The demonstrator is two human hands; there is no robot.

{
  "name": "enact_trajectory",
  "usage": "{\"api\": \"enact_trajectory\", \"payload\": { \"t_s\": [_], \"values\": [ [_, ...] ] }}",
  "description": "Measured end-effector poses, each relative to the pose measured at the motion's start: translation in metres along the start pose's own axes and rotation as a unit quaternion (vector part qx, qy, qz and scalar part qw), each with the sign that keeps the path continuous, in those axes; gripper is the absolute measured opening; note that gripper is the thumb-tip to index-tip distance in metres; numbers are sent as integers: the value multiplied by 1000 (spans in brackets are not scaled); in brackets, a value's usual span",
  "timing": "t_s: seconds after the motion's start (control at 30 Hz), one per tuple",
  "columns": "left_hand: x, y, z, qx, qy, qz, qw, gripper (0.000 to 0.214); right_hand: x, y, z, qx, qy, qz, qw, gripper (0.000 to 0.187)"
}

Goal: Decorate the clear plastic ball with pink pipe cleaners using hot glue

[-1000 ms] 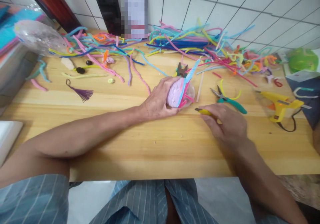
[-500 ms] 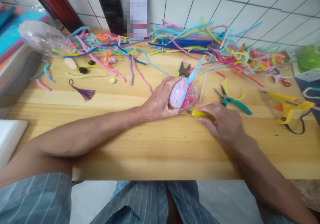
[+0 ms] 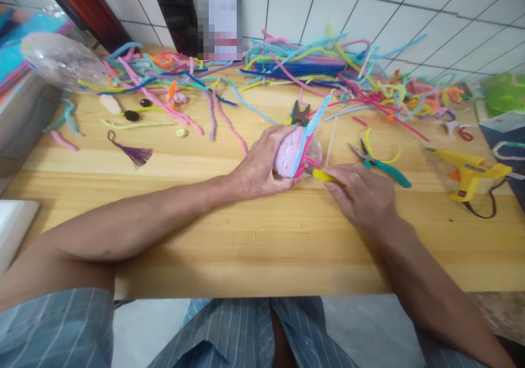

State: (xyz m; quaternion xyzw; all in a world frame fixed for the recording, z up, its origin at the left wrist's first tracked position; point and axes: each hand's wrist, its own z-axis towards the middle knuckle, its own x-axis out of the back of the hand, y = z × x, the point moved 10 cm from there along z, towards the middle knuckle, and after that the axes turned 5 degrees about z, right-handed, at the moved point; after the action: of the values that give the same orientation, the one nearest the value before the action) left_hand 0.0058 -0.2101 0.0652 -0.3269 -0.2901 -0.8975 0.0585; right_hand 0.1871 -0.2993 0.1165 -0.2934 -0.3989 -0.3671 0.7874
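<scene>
My left hand (image 3: 260, 163) is wrapped round a pale pink ball (image 3: 287, 155) that rests on the wooden table (image 3: 254, 231). Pink and light blue pipe cleaners (image 3: 305, 141) run over the ball and stick up behind it. My right hand (image 3: 363, 196) grips a small yellow-handled tool (image 3: 324, 175), whose tip touches the right side of the ball.
Teal-handled pliers (image 3: 383, 163) and a yellow glue gun (image 3: 465, 174) lie to the right. A heap of coloured pipe cleaners (image 3: 287, 64) covers the back of the table. A purple tassel (image 3: 133, 150) lies at the left, a clear plastic bag (image 3: 61, 62) at the far left.
My right hand has carried the yellow tool leftward, from the bare table to the side of the ball. My left hand has kept its hold.
</scene>
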Motion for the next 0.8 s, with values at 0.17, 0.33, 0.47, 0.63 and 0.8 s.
{"api": "enact_trajectory", "payload": {
  "t_s": [0.17, 0.33, 0.47, 0.63, 0.8],
  "values": [
    [0, 1, 0, 0, 6, 1, 1000, 111, -2, 1, 1, 6, 11, 22, 1000, 29],
    [-1, -2, 0, 14, 5, 1, 1000, 114, -6, 2, 2, -7, 1, 24, 1000, 29],
    [1, 1, 0, -1, 9, -5, 1000, 109, -4, 0, 2, 0, 9, 24, 1000, 29],
    [-1, -3, 0, 22, -3, 3, 1000, 112, -5, 2, 2, -18, -1, 17, 1000, 29],
    [-1, -4, -1, 25, -2, 5, 1000, 111, -2, 0, 4, -8, 10, 17, 1000, 29]
  ]
}}
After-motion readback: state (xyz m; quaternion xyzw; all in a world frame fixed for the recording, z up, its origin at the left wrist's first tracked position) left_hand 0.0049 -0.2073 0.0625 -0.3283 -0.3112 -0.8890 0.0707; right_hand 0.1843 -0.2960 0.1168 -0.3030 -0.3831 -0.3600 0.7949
